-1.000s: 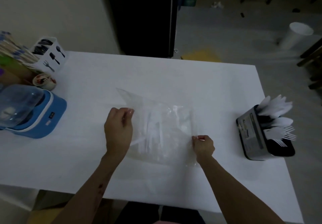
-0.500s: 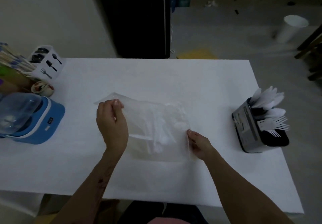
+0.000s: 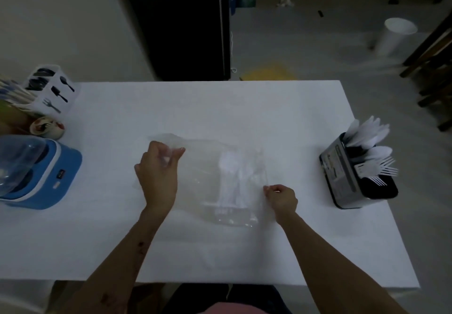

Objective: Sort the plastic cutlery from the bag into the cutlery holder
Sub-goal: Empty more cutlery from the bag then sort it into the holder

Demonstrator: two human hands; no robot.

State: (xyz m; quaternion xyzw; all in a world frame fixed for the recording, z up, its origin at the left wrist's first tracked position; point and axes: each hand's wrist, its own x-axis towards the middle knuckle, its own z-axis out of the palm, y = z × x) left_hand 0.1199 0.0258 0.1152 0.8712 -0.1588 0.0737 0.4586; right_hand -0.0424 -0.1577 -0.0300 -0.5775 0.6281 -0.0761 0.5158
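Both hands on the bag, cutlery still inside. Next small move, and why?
Probably pull the bag's mouth open: the left hand pinches its far-left edge, the right hand its near-right edge, and the white cutlery lies inside, while the holder sits apart at the right.

I can read no words or numbers here. The white box-shaped holder (image 3: 52, 91) at the table's far left bears black spoon, knife and fork pictograms. The dark cutlery holder (image 3: 342, 174) at the right carries a label, too blurred for me.
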